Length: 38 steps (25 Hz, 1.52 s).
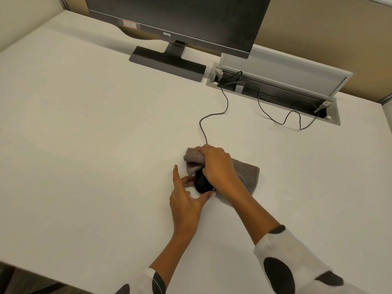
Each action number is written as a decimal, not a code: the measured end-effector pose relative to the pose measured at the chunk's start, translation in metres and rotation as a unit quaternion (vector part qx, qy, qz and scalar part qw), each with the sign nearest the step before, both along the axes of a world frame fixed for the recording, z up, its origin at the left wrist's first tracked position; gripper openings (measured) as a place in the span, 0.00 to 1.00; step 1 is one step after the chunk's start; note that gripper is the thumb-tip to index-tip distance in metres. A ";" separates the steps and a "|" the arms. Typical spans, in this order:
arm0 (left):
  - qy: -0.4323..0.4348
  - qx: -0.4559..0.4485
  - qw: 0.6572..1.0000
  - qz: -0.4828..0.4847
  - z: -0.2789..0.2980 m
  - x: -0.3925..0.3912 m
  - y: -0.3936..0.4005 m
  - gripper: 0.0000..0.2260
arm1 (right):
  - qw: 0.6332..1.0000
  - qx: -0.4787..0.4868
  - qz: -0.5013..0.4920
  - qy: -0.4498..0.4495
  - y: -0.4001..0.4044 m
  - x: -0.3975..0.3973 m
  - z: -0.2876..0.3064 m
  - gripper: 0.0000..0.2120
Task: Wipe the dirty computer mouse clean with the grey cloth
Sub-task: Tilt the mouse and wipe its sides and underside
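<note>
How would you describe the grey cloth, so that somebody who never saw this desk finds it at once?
Start at the black monitor and follow the thin mouse cable toward the person. It ends under the right hand, which presses the grey cloth onto the black mouse. It is the only soft, folded fabric there.

The black computer mouse [201, 183] lies on the desk [84, 145], its front half hidden under the grey cloth [246, 175]. The cloth is bunched over the mouse's front and trails flat to the right. A thin black cord [214, 115] runs away from it.
</note>
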<state>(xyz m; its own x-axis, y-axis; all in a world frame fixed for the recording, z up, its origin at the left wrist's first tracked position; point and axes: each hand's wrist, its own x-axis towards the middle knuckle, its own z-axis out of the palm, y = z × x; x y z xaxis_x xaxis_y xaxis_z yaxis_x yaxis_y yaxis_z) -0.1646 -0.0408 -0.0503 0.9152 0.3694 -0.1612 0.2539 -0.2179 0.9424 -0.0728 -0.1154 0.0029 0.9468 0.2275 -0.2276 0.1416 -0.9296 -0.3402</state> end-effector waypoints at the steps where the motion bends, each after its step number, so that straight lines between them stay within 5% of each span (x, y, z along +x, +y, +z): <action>1: -0.002 0.000 1.000 -0.003 -0.001 0.000 0.001 0.49 | 1.000 0.002 -0.002 0.001 0.000 0.000 0.000 0.25; 10: -0.008 -0.023 0.999 -0.020 -0.008 -0.001 0.006 0.43 | 0.993 0.107 -0.021 -0.041 -0.011 -0.072 -0.001 0.31; 23: -0.017 -0.015 1.000 -0.017 -0.005 0.002 0.004 0.46 | 0.999 0.007 -0.030 -0.013 0.002 -0.007 0.000 0.25; 33: -0.009 -0.019 0.999 -0.029 -0.009 0.000 0.006 0.38 | 0.994 0.100 -0.017 -0.049 -0.013 -0.087 -0.010 0.34; 38: -0.011 -0.009 0.999 -0.048 -0.007 0.000 0.007 0.43 | 0.975 0.207 -0.063 -0.059 -0.019 -0.088 0.004 0.31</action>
